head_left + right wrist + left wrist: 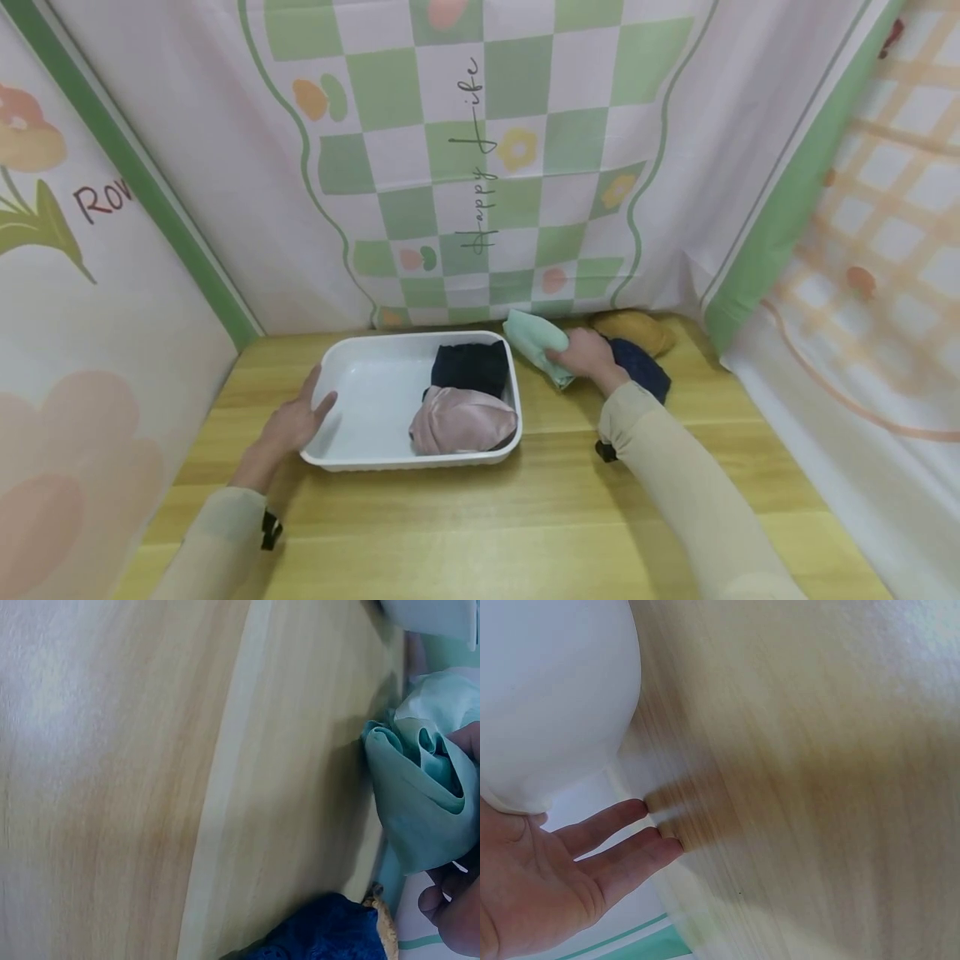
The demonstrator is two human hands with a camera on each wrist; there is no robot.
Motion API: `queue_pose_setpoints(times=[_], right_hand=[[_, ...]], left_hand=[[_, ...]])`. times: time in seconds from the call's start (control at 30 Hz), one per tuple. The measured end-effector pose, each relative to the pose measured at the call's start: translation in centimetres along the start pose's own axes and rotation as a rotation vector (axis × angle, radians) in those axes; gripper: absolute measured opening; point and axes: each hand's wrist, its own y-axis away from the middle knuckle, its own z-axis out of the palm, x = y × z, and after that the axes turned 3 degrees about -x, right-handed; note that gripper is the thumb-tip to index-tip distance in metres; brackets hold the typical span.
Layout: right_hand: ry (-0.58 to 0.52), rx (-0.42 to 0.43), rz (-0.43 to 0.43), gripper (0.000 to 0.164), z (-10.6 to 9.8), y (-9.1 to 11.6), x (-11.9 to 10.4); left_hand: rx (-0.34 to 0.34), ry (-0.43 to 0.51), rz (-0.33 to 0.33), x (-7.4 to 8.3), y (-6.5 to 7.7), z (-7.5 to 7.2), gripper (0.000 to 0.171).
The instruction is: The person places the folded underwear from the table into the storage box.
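Observation:
My right hand (587,353) grips a folded mint-green cloth (534,343) to the right of the white tray (367,462). In the right wrist view the same cloth (424,802) hangs in loose folds, clear of the wooden surface. Fingers extended, my left hand (294,423) rests at the tray's left rim, thumb over the edge; the left wrist view shows its fingers (630,862) straight outside the tray wall. Inside the tray, at its right end, lie a folded black cloth (471,367) and a shiny pink cloth (465,421) in front of it.
Beyond my right wrist a navy cloth (641,367) and a mustard-yellow cloth (637,331) lie on the wooden table (450,533). A checked green and white curtain (517,208) hangs along the back edge, with more printed curtains on both sides.

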Motion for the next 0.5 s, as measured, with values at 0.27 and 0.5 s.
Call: queue_pose_setpoints(times=[0.27,0.5], right_hand=[[-0.051,0.018,0.012,0.045,-0.7,0.5,-0.5],[-0.063,0.047,-0.019,0.042,-1.6,0.9,-0.8]], left_hand=[[-0.001,0.004,0.002,-0.1,0.0,0.2,0.083],[0.004,0.010,0.005,-0.1,0.1,0.0,0.082]])
